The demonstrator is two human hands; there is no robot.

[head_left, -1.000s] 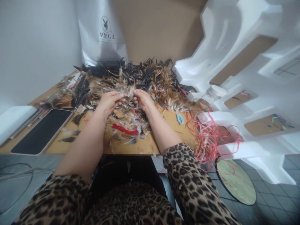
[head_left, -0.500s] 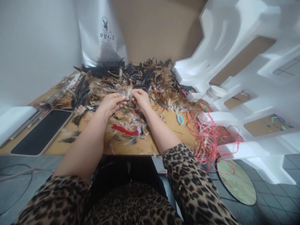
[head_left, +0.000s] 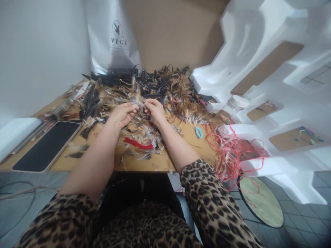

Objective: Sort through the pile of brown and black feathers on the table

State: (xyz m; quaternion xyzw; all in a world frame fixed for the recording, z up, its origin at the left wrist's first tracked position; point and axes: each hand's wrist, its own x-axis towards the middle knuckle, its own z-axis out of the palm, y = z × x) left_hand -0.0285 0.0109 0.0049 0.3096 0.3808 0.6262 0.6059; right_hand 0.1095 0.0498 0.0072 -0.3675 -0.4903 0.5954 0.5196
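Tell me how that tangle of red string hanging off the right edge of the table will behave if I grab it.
The red string is probably floppy: its loops droop over the table edge. It looks thin and light, so it should lift easily. The strands cross each other, so one pull would likely drag the whole bunch, perhaps snagging the nearby feathers.

Both hands meet mid-bench over a feather pile (head_left: 144,89): left hand (head_left: 122,113) and right hand (head_left: 155,109) pinch a small feather tuft (head_left: 139,101). A phone (head_left: 48,144) lies near the bench's left edge.
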